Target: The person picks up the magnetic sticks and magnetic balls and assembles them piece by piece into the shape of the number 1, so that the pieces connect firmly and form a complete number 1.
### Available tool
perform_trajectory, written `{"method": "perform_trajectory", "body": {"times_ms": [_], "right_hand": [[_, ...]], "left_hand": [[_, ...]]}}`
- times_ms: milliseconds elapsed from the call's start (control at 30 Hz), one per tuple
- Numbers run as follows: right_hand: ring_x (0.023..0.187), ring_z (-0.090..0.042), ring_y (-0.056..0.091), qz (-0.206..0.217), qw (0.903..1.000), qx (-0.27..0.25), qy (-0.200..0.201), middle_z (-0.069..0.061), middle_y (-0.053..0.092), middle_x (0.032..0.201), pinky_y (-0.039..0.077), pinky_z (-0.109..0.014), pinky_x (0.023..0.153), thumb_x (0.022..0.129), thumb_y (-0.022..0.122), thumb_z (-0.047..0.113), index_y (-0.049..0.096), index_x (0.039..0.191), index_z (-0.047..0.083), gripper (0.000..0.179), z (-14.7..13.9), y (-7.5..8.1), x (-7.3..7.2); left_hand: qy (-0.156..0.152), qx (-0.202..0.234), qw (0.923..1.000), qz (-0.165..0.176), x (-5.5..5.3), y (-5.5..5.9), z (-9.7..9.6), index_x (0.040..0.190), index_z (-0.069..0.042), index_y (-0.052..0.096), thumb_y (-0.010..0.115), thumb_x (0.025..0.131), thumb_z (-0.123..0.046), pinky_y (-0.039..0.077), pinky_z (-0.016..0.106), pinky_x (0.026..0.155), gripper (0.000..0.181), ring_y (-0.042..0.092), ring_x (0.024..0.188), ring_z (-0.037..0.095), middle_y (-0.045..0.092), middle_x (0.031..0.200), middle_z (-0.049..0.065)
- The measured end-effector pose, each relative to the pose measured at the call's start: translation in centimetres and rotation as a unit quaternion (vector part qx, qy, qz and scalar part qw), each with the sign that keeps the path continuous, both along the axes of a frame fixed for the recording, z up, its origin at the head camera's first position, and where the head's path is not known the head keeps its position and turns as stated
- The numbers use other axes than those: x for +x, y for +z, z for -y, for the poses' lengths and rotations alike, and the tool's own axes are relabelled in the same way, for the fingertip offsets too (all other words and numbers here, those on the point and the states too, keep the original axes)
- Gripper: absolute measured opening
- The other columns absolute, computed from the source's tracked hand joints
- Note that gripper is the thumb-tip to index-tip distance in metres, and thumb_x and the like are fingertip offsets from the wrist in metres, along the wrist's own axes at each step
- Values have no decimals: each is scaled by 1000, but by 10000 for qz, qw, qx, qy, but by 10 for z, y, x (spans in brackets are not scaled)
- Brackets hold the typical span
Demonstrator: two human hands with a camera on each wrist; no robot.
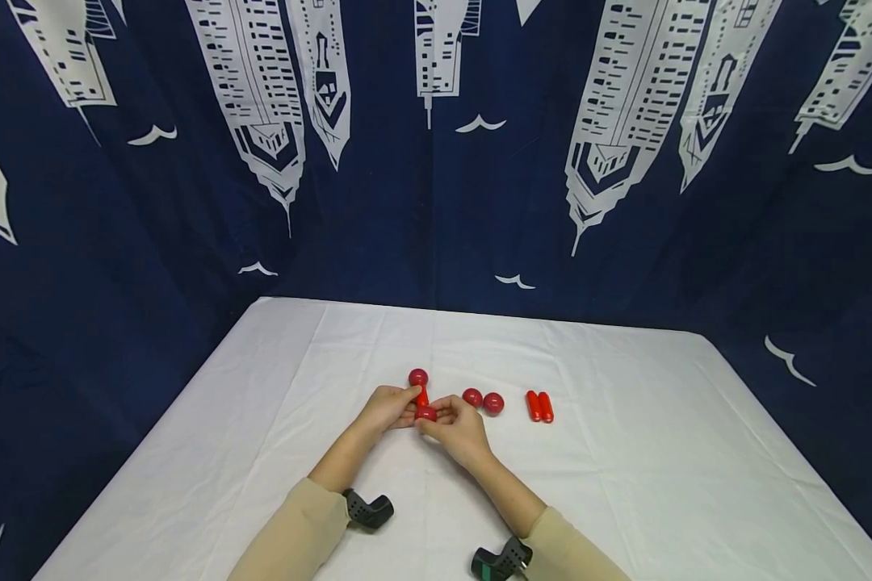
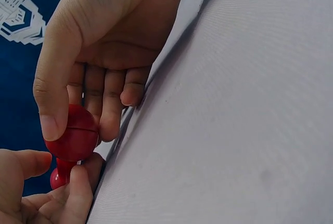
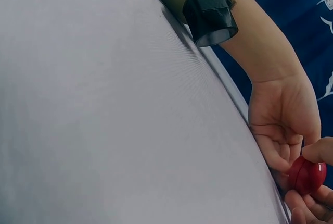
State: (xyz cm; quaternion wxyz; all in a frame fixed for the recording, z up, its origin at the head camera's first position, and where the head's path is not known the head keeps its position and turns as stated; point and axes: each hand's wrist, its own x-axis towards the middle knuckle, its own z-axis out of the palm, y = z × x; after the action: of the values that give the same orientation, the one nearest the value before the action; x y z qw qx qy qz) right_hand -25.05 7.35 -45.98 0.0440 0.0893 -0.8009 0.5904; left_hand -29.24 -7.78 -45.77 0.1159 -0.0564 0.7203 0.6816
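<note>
A red dumbbell-shaped toy is held between both hands. It has a far ball, a short red rod and a near ball. My left hand grips the rod between thumb and fingers. With thumb and fingers, my right hand pinches the near ball. A seam line runs round that ball in the left wrist view, where the right hand reaches down from above. In the right wrist view, the left hand lies behind the ball.
Two loose red balls, one beside another, lie right of the hands. Farther right, two red rounded rods lie side by side. A white cloth covers the table. A dark blue patterned curtain hangs behind.
</note>
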Motion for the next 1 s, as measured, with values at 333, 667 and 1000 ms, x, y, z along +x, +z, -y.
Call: {"method": "perform_trajectory", "body": {"times_ms": [333, 667, 1000], "right_hand": [[72, -16, 61, 75, 9997, -60, -206, -9, 64, 84, 51, -18, 61, 78, 79, 6, 63, 98, -6, 29, 3, 1, -6], [73, -15, 62, 87, 9996, -143, -243, -10, 65, 83, 51, -18, 61, 79, 79, 7, 63, 99, -6, 29, 2, -1, -11], [72, -14, 62, 65, 9998, 3, -199, -9, 65, 83, 51, -19, 61, 80, 79, 10, 64, 100, -6, 30, 1, 0, -11]], "left_hand": [[-272, -10, 9995, 128, 4, 6, 3, 101, 12, 64, 57, 98, -23, 56, 20, 58, 36, 65, 60, 10, 66, 69, 5], [-559, -78, 9983, 105, 12, 8, 2, 97, 10, 65, 63, 96, -25, 58, 23, 63, 35, 67, 63, 11, 69, 72, 6], [-547, -65, 9985, -16, 13, 7, 0, 93, 8, 66, 68, 92, -23, 58, 24, 63, 32, 66, 62, 11, 67, 70, 5]]}}
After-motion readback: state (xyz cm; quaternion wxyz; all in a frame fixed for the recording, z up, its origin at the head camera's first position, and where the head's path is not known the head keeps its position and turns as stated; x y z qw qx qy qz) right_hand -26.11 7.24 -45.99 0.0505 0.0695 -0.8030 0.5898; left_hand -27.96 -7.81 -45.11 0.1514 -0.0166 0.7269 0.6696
